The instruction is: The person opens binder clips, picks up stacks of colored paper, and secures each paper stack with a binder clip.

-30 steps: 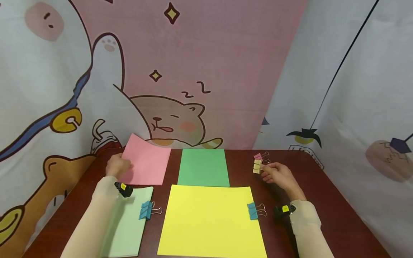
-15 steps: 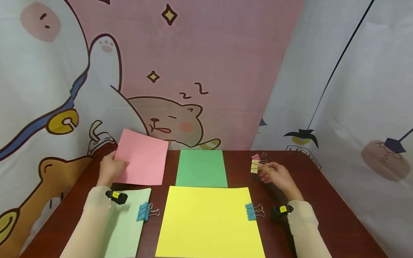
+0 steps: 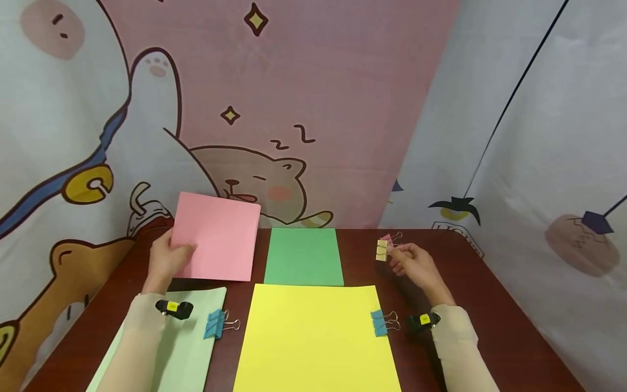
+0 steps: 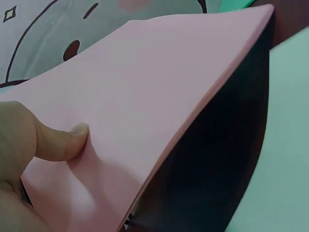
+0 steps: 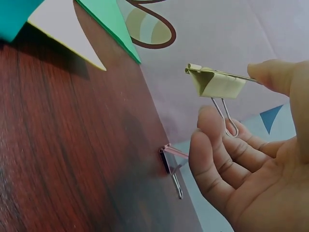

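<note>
My left hand grips a stack of pink paper by its left edge, the thumb lying on the front face. The stack stands tilted up at the table's back left. In the left wrist view, the layered edge of the pink stack bends slightly. With thumb and fingers, my right hand pinches a yellow binder clip by its wire handles, held above the table; no paper is in it. Just behind the yellow clip, a pink binder clip rests on the table.
A green sheet or stack lies at the back middle. In front, yellow paper bears a blue binder clip on its right edge. Pale green paper, with another blue clip, lies under the left forearm. A printed curtain hangs behind the table.
My left hand has raised and tilted the pink stack more upright, turning its face forward. My right hand, still pinching the yellow clip, has shifted slightly left.
</note>
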`<state>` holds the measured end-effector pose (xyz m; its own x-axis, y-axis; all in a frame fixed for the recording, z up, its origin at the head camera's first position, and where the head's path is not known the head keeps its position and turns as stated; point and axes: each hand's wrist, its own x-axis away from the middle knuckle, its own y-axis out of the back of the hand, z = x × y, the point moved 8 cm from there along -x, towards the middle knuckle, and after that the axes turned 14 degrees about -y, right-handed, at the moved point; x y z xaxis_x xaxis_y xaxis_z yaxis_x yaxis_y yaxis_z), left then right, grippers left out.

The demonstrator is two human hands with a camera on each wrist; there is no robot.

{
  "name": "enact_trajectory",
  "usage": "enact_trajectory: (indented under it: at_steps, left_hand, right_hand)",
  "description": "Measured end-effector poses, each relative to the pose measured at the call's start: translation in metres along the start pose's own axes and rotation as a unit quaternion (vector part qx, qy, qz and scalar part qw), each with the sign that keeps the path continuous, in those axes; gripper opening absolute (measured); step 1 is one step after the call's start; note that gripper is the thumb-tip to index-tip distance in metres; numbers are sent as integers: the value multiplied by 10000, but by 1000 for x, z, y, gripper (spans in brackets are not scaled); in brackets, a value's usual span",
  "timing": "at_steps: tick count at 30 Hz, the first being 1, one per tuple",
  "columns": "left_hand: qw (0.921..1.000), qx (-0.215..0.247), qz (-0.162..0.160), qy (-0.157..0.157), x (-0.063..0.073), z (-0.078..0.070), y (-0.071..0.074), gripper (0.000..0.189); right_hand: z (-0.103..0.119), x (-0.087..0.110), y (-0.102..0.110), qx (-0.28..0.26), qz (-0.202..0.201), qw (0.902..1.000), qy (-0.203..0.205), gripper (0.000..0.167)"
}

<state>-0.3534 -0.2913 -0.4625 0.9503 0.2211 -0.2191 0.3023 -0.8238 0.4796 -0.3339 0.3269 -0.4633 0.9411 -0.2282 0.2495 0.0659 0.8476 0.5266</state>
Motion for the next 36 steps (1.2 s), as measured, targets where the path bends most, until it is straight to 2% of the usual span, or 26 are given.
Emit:
enact_trajectory:
  at_steps: [4,9,14,18,24,32,36]
  left_hand:
    - [9999,35,-5,-143,0,-8,0,68]
    - [9996,222,-65,-134,2,-20,1,70]
    - [9984,543,-136,-72,5,-28,-3,66]
    - [9976,643,-191,-163,4,-34,-9,63]
    - [9968,714,-296,-209,7,-42,-13,60]
    - [9959,778,-242,-389,11,-58,-18,56]
    - [9956,863,-172,-332,14,-65,-22,55]
  right_hand:
    - [3,2,-1,-56,-54,10000,36,55]
    - [10,6,-2,-59,-169,9997,159,56]
    - [18,13,0,3,-242,9992,331,55]
    - [23,17,1,32,-280,9986,450,53]
    - [30,19,-4,-27,-270,9979,580,47]
    - [43,24,-13,-341,-117,9962,796,43]
    - [51,27,-15,-439,-84,9941,985,39]
